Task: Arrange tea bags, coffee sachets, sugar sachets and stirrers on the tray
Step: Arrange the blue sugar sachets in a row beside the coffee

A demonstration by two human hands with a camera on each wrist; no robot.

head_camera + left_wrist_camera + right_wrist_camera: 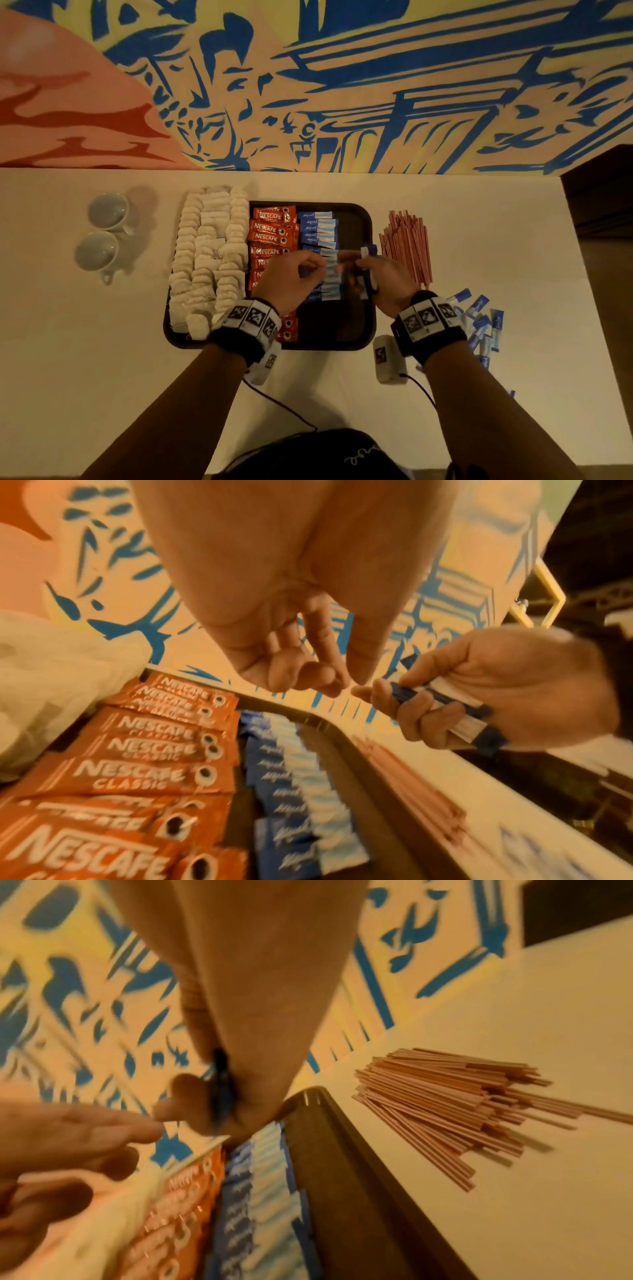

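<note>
Behind our pale surface (102, 342) runs a blue and yellow mural. On the dark tray (356, 339) lie tea bags (205, 260), red coffee sachets (272, 228) and blue sugar sachets (318, 229) in rows. Our right hand (507, 693) curls its fingers (411, 712) round a small bundle of sugar sachets above that row. Our left hand (291, 277), fingers loosely bent and holding nothing, reaches just beside it. Stirrers (407, 246) lie right of the tray.

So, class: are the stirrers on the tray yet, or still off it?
Off: the stirrers lie on the table, right of the tray.
</note>
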